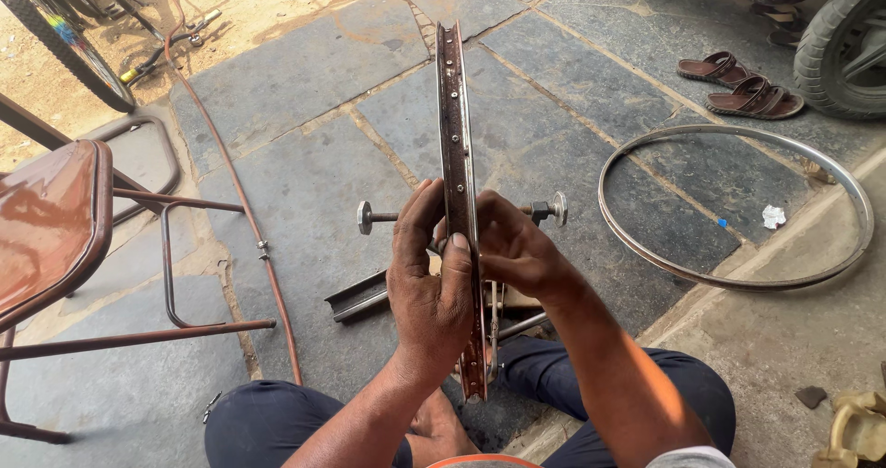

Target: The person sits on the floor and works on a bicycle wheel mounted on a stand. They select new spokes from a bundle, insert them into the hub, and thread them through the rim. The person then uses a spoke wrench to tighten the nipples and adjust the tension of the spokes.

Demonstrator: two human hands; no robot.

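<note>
Here, a rusty bicycle wheel rim [455, 154] stands upright on edge, seen edge-on, so that it shows as a narrow band. Its long axis runs from the person's lap near the bottom of the view up and away across the floor, leaning slightly left at the top. The spoke holes line the brown inner channel that faces the camera. The left hand [427, 279] clasps the rim from the left, thumb laid along the near edge. The right hand [510, 246] closes on it from the right, fingers wrapped behind. Both hands are thus clamped on the rim, pressed close either side of it, at about its mid-height.

Behind the hands a threaded axle [388, 217] lies crosswise, its round ends showing left and right of the rim. A metal channel bar [360, 295] lies on the floor just below it.

To the right, well apart, a second, shinier rim [738, 279] lies flat on the grey stone paving [305, 182]. A small crumpled white scrap [773, 216] rests inside its circle. Beyond it sits a pair of brown sandals [743, 85], near a dark tyre [835, 53] at the upper right corner.

At left stands a brown metal stool [55, 228], and a thin reddish hose [235, 186] trails across the paving towards a bicycle wheel [65, 39] at the upper left.
</note>
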